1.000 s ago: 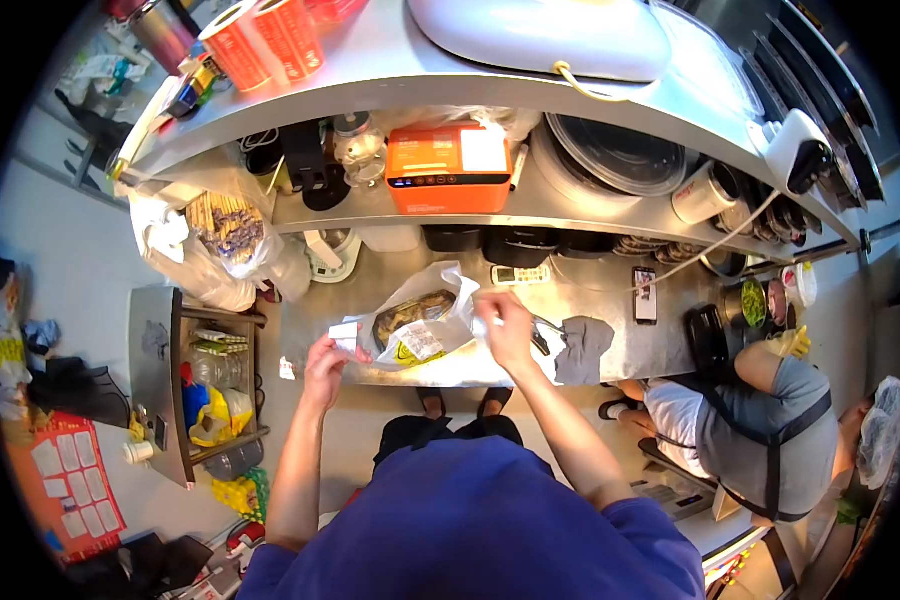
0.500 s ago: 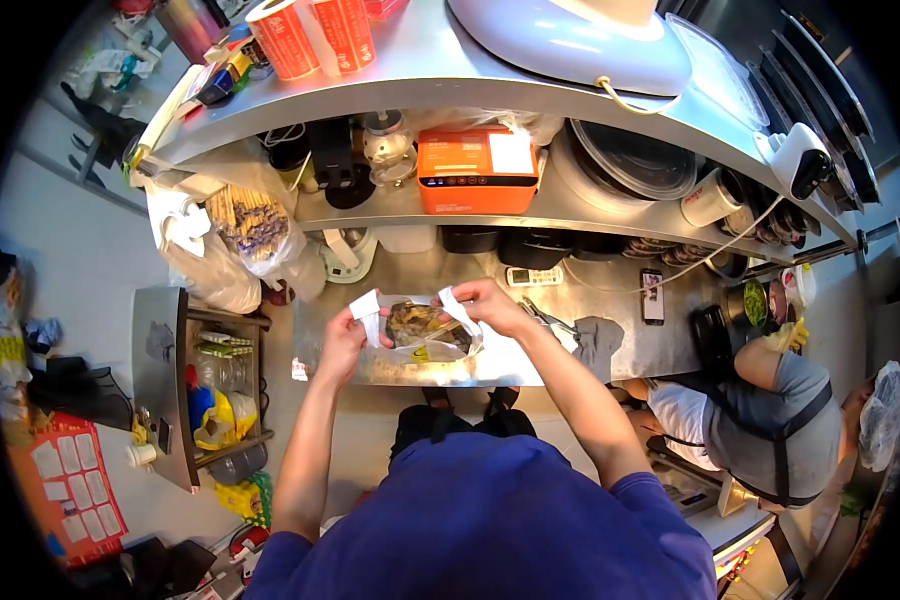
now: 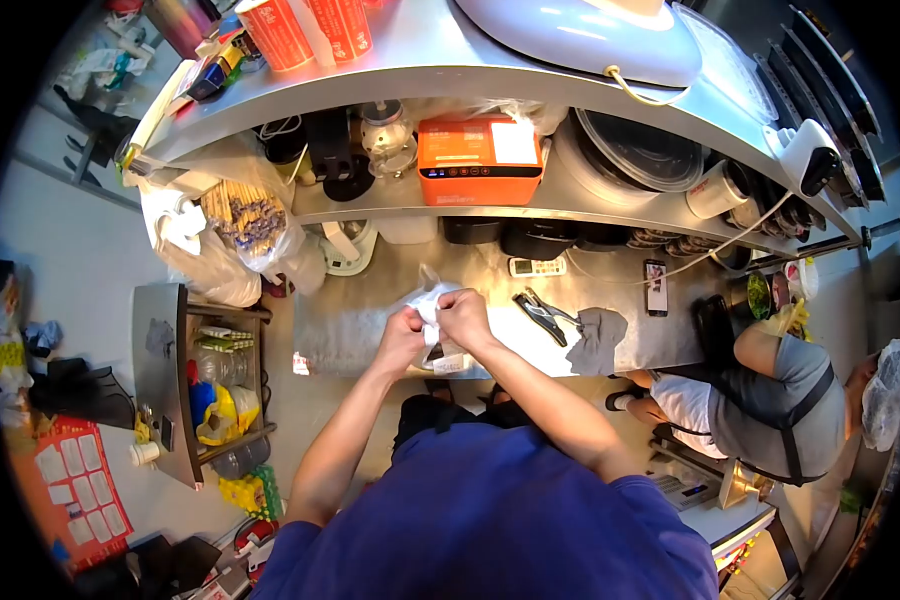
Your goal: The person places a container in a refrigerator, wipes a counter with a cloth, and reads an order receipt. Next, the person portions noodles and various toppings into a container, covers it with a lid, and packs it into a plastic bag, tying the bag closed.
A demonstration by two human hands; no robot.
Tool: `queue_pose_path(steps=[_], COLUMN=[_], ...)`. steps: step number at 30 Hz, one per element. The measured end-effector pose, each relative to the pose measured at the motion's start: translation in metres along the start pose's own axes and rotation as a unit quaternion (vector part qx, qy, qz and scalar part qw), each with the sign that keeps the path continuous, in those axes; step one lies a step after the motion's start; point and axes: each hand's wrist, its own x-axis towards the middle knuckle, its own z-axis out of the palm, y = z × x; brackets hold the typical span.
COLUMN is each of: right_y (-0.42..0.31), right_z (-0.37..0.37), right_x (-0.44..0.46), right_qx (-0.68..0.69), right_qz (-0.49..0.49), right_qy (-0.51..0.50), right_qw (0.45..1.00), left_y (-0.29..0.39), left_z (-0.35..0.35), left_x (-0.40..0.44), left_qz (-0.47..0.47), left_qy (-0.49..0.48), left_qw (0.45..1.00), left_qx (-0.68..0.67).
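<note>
Close together over the metal counter, both my hands grip the gathered white handles of a plastic bag. My left hand is closed on one handle, and its fingers nearly touch those of my right hand, which pinches the other. The bag's body hangs beneath them by the counter's front edge, mostly covered by my hands; its contents barely show. To the right lies a black-handled plier-like tool, beside a dark grey cloth-like piece.
Further along the counter are a white remote control and a phone. An orange box stands on the shelf above. Wooden skewers fill a plastic bag at left. Another person sits at the right.
My hands have come together from apart, bringing the bag's two handles to one point. The bag's opening, with brownish food visible before, is now drawn closed and covered.
</note>
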Motion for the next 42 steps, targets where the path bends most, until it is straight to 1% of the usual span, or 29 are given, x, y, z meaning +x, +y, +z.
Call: queue_pose_path(steps=[3, 5, 6, 8, 9, 10, 11, 12, 13, 14, 16, 18, 20, 21, 22, 23, 25, 28, 29, 30, 31, 32, 34, 36, 37, 38, 39, 41, 42], right_y=[0.044, 0.077, 0.088, 0.122, 0.126, 0.101, 0.111, 0.122, 0.121, 0.117, 0.097, 0.067, 0.035, 0.028, 0.019, 0.011, 0.000, 0.017, 0.036, 0.059, 0.091, 0.131, 0.111, 0.173, 0.291, 0.240, 0.231, 0.229, 0.237], right_z=[-0.018, -0.052, -0.062, -0.056, -0.059, -0.057, -0.054, -0.052, -0.053, -0.054, -0.060, -0.074, -0.061, -0.051, -0.044, -0.038, -0.031, -0.025, -0.025, -0.031, -0.042, -0.064, -0.056, -0.048, -0.019, -0.044, -0.017, 0.001, 0.000], right_x=[0.023, 0.037, 0.041, 0.049, 0.060, 0.051, 0.061, 0.070, 0.064, 0.059, 0.051, 0.047, 0.045, 0.052, 0.059, 0.061, 0.067, 0.076, 0.077, 0.090, 0.100, 0.107, 0.075, 0.102, 0.168, 0.134, 0.138, 0.137, 0.135], right_qx=[-0.121, -0.299, -0.388, -0.321, -0.256, -0.019, 0.301, 0.584, 0.583, 0.580, 0.577, 0.569, 0.493, 0.244, -0.028, -0.025, -0.223, -0.132, -0.090, 0.058, 0.212, 0.383, 0.345, 0.026, -0.337, -0.377, -0.265, -0.093, -0.141], right_qz=[-0.175, -0.252, -0.261, -0.251, -0.241, -0.011, 0.069, 0.141, 0.147, 0.162, 0.181, 0.196, 0.153, -0.011, -0.182, -0.184, -0.405, -0.465, -0.428, -0.154, 0.137, 0.194, 0.206, -0.120, -0.258, -0.307, -0.237, -0.168, -0.073], right_qy=[0.080, 0.095, 0.096, 0.017, -0.058, -0.079, -0.162, -0.223, -0.226, -0.216, -0.195, -0.173, -0.195, -0.242, -0.264, -0.266, -0.277, -0.238, -0.167, -0.139, -0.094, -0.153, 0.011, 0.166, 0.199, 0.085, 0.222, 0.260, 0.167], right_qw=[0.974, 0.915, 0.879, 0.913, 0.934, 0.997, 0.937, 0.768, 0.767, 0.768, 0.772, 0.779, 0.834, 0.939, 0.947, 0.946, 0.842, 0.843, 0.883, 0.976, 0.963, 0.890, 0.916, 0.978, 0.884, 0.870, 0.908, 0.946, 0.973], left_y=[0.018, 0.007, -0.009, -0.044, -0.053, -0.053, -0.060, -0.065, -0.066, -0.066, -0.063, -0.054, -0.015, -0.006, -0.001, 0.003, 0.007, 0.001, 0.010, -0.028, -0.065, -0.101, -0.077, -0.057, -0.105, -0.153, -0.153, -0.151, -0.175], left_z=[-0.006, -0.042, -0.054, -0.075, -0.081, -0.077, -0.070, -0.065, -0.066, -0.069, -0.076, -0.063, -0.016, -0.007, -0.003, -0.002, -0.004, -0.018, -0.018, -0.064, -0.109, -0.153, -0.098, -0.089, -0.132, -0.180, -0.178, -0.158, -0.191], left_x=[-0.009, -0.004, -0.003, 0.003, 0.001, 0.007, 0.004, -0.001, 0.001, -0.005, -0.013, -0.012, -0.011, -0.005, 0.003, 0.007, 0.015, 0.017, 0.011, 0.013, 0.015, 0.018, -0.005, -0.011, 0.005, 0.023, 0.035, 0.069, 0.098], left_qz=[-0.013, 0.272, 0.270, 0.061, 0.141, 0.141, 0.054, -0.041, -0.064, -0.061, -0.054, 0.003, -0.037, -0.046, -0.042, -0.072, -0.082, -0.100, -0.119, -0.118, -0.128, -0.151, -0.185, -0.079, -0.042, -0.058, -0.183, -0.199, -0.220], left_qy=[0.063, 0.276, 0.276, 0.217, 0.206, 0.205, 0.254, 0.261, 0.255, 0.260, 0.229, 0.139, 0.183, 0.113, 0.116, 0.102, 0.047, 0.066, 0.135, 0.108, 0.089, 0.076, 0.173, 0.271, 0.280, 0.185, 0.186, 0.056, -0.012], left_qw=[0.963, 0.702, 0.700, 0.736, 0.766, 0.764, 0.945, 0.934, 0.851, 0.850, 0.737, 0.785, 0.950, 0.975, 0.975, 0.986, 0.994, 0.992, 0.979, 0.983, 0.940, 0.868, 0.891, 0.944, 0.958, 0.978, 0.965, 0.978, 0.975], left_qx=[0.261, 0.598, 0.600, 0.638, 0.593, 0.595, 0.198, -0.240, -0.455, -0.454, -0.634, -0.604, -0.252, -0.185, -0.184, -0.111, -0.047, 0.050, 0.092, -0.092, -0.303, -0.467, -0.376, -0.170, 0.037, 0.072, 0.033, 0.014, 0.015])
